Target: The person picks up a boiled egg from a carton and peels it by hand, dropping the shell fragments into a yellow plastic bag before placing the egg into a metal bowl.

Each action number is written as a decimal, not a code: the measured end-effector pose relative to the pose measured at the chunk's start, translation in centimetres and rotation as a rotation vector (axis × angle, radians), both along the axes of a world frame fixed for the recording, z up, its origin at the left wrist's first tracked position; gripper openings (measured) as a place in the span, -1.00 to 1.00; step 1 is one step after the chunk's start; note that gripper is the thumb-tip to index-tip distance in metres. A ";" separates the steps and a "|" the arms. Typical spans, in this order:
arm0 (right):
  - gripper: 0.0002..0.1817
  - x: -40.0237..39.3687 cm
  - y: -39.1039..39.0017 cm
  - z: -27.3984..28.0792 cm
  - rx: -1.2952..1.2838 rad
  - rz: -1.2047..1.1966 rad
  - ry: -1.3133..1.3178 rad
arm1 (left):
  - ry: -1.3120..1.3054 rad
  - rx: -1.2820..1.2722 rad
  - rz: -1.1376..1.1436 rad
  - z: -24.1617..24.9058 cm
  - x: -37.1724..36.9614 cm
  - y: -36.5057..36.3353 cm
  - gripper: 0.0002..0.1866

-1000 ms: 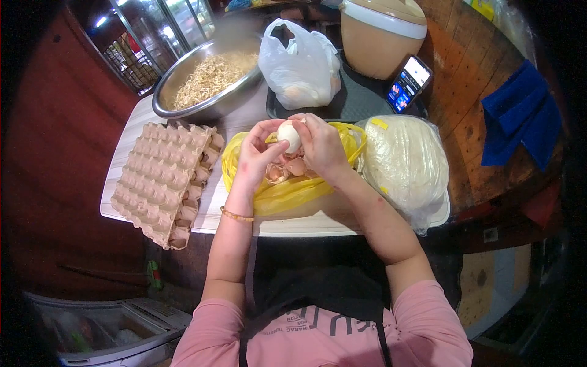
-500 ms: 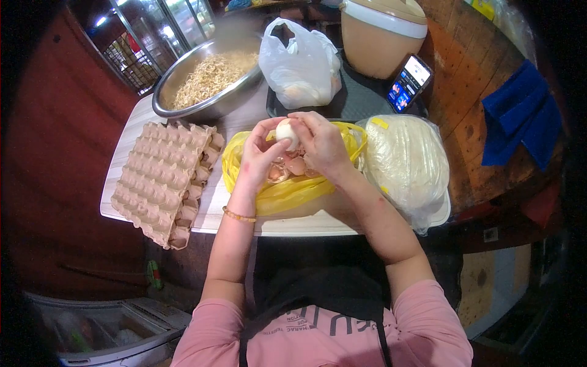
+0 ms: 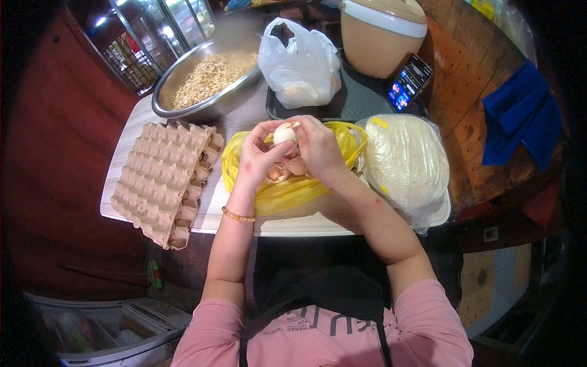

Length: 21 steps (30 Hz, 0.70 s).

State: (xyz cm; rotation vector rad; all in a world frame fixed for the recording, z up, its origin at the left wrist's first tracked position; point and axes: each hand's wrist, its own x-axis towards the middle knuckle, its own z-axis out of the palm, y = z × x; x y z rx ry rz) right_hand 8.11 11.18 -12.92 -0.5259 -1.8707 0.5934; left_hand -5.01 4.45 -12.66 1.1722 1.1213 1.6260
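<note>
A mostly peeled white boiled egg [image 3: 284,137] sits between the thumb and fingers of my left hand [image 3: 260,147]. At the egg's upper right, the fingers of my right hand [image 3: 320,145] are pinched on a bit of brown eggshell [image 3: 296,125]. Directly below both hands lies a yellow plastic bag [image 3: 292,199], spread wide, with broken brown eggshells [image 3: 296,166] inside. My fingers partly hide the egg and the shells.
Stacked cardboard egg trays [image 3: 160,177] stand left on the table [image 3: 235,225]. Behind are a steel bowl [image 3: 160,101] of bean sprouts, a white plastic bag [image 3: 299,67] on a dark tray [image 3: 361,101], a phone [image 3: 408,82] and a beige container [image 3: 382,46]. A plastic-wrapped pale bundle [image 3: 406,162] sits right.
My right hand's fingers have shifted slightly over the egg's top, where a bit of shell now shows. The egg has turned a little. The phone screen has become darker.
</note>
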 end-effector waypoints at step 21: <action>-0.76 0.2 -0.2 0.5 -0.185 0.122 0.011 | -0.152 0.021 0.032 -1.1 -1.1 0.5 -0.61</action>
